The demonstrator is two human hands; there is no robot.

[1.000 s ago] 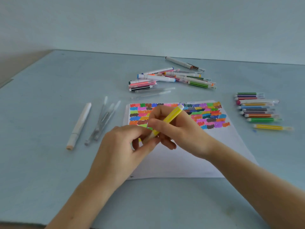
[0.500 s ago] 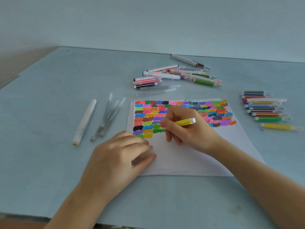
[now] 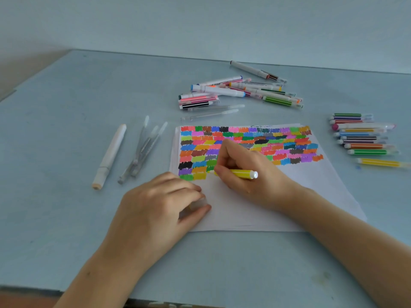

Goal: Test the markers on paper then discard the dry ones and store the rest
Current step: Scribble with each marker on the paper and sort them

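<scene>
- Yellow marker (image 3: 242,174) is pinched low on its barrel by the right hand (image 3: 246,172), tip pressed to the paper (image 3: 262,210) at the lower edge of the coloured swatches.
- Light, stiff and smooth, the barrel is judged best gripped near the tip for control.
- A clear cap (image 3: 198,204) is held in the curled fingers of the left hand (image 3: 160,210), which rests at the paper's near-left corner.
- Compared with half a second ago, the marker has been lowered toward the bottom swatch row.

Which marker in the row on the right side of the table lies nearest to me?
The yellow marker, last in the row of markers and set slightly apart; the green marker comes next.
</scene>
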